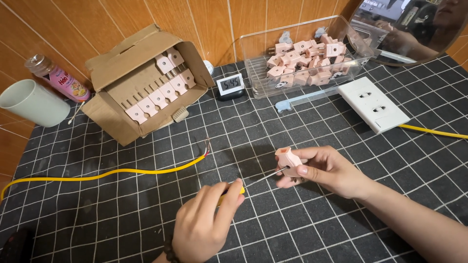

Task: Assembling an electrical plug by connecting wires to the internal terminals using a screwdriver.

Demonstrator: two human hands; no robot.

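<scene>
At nine o'clock on the black grid-patterned table [341, 224] lies a pale green cup [31, 102] on its side, with a pink bottle [58, 78] tilted just behind it at ten o'clock. Next to them, at eleven o'clock, an open cardboard box [141, 80] leans back with rows of pink plugs [158, 92] slotted into its card insert. A yellow cable [107, 173] runs from the left edge toward the centre, its bared end lifting off the table well apart from my hands. At six o'clock my left hand [202, 224] has its fingers [229, 195] curled shut around the yellow handle of a screwdriver [243, 187], whose thin metal shaft points up and right, to about two o'clock, with its tip touching the pink plug [288, 160] near the centre. My right hand [331, 170] comes in from four o'clock, its fingers pinched closed around that plug, holding it just above the table. At twelve o'clock sits a small digital clock [230, 85], and beside it, at one o'clock, a clear plastic bin [253, 63] heaped with more pink plugs. At two o'clock a white socket strip [373, 104] lies flat, a yellow cord [431, 131] leaving it toward the right edge, and a round mirror [414, 29] sits in the far corner.
</scene>
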